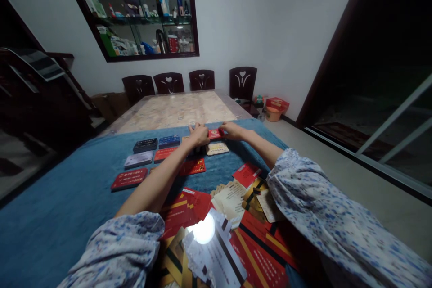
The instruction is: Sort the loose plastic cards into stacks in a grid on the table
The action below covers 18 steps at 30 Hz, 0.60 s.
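From my remote seat, I see neat card stacks (pixel 139 160) already set in rows left of centre, while a loose heap of cards (pixel 232 200) at lower centre is still unstacked. The red stack (pixel 215 134), flat with pale markings, sits at mid-frame between my left hand (pixel 199 135) and right hand (pixel 232 130); at this range, I can't tell whether either grips it.
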{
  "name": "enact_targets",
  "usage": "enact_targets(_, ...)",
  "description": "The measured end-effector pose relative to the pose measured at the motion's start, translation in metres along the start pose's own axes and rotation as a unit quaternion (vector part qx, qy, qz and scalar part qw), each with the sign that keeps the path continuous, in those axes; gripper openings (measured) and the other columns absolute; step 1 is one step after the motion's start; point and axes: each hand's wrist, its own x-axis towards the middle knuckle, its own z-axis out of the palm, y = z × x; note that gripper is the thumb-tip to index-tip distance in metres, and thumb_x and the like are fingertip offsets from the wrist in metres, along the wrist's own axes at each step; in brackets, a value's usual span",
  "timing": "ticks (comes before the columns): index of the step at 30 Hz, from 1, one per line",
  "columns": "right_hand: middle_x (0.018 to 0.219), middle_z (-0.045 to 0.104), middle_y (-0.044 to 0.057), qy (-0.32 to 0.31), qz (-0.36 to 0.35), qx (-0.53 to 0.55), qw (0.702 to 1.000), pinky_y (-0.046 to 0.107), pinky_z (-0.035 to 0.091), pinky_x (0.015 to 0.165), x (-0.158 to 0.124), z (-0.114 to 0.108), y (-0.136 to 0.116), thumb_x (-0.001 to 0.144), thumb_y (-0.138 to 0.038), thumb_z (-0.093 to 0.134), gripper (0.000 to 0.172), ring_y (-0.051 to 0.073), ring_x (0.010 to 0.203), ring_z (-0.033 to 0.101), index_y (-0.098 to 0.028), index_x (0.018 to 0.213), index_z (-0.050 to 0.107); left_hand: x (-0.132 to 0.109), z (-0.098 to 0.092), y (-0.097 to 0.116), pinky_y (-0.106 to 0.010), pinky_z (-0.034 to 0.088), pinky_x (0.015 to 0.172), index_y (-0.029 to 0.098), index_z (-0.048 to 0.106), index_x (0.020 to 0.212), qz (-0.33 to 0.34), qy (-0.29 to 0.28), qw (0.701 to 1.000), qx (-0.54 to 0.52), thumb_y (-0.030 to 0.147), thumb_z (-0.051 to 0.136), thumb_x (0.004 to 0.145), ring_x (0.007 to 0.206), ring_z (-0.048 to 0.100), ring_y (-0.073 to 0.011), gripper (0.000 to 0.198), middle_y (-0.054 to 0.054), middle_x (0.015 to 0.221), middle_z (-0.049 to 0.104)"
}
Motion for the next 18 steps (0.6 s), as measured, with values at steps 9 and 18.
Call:
enact_targets(9, 0.114, 0.069, 0.016, -0.022, 0.02, 0.0, 1.0, 0.024, 0.045, 0.081, 0.012, 0.012, 0.0, 0.085, -0.014, 0.061, 0.027, 0.021, 0.095, 0.065, -0.012, 0.11, 0.072, 0.012, 0.012, -0.004, -0.064, 0.032, 0.104, 0.015, 0.07, 0.088, -0.005, -0.022, 1.0, -0.016, 0.009, 0.061, 0.071, 0.128, 0.042, -0.0412, 0.02, -0.02, 0.116, 0.067)
enact_targets(18, 0.118, 0.072, 0.011, -0.069, 0.026, -0.002, 0.997, 0.024, 0.047, 0.082, 0.019, 0.009, -0.005, 0.077, -0.008, 0.06, 0.05, 0.024, 0.106, 0.066, -0.019, 0.125, 0.068, 0.022, 0.015, -0.007, -0.063, 0.03, 0.108, 0.018, 0.072, 0.091, 0.001, -0.045, 0.999, -0.025, 0.007, 0.062, 0.066, 0.132, 0.041, -0.0392, 0.029, -0.016, 0.119, 0.067)
